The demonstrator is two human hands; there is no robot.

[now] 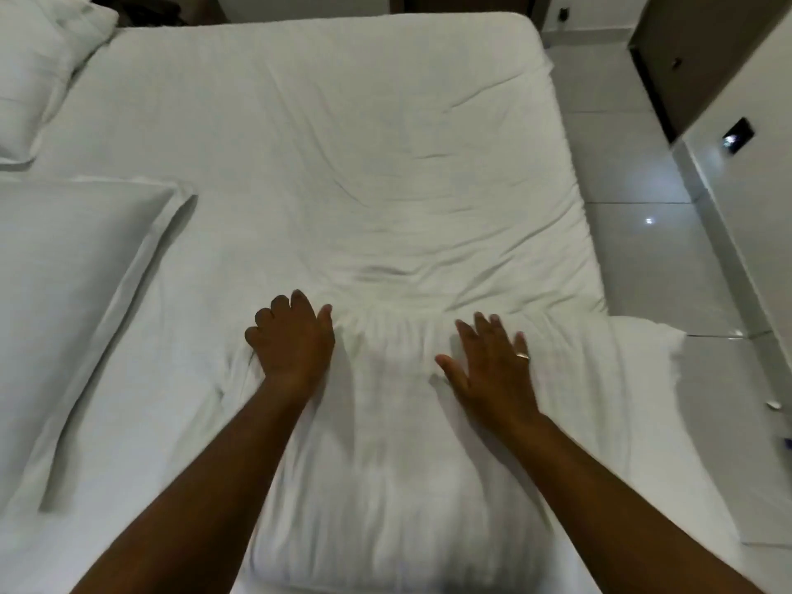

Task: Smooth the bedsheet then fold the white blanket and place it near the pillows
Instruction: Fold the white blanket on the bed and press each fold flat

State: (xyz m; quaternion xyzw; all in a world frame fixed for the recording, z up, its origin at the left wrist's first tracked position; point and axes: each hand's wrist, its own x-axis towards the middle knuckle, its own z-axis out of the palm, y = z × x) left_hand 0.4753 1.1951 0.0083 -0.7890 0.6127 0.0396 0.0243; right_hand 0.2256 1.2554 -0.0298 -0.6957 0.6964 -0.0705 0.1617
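A folded white blanket (398, 465) lies on the near part of the bed, thick and bunched at its far edge. My left hand (291, 340) presses on its far left corner, fingers curled into the fabric. My right hand (493, 362) lies flat on the blanket's far right part, fingers spread, a ring on one finger. The white bedsheet (343, 165) covers the mattress and shows several creases in the middle and toward the right. A white pillow (73, 302) lies at the left, a second pillow (30, 70) at the far left corner.
The bed's right edge (574, 199) drops to a glossy light tiled floor (634, 259). A white wall or cabinet face with a dark switch plate (738, 135) stands at the right. Dark furniture sits beyond the far edge of the bed.
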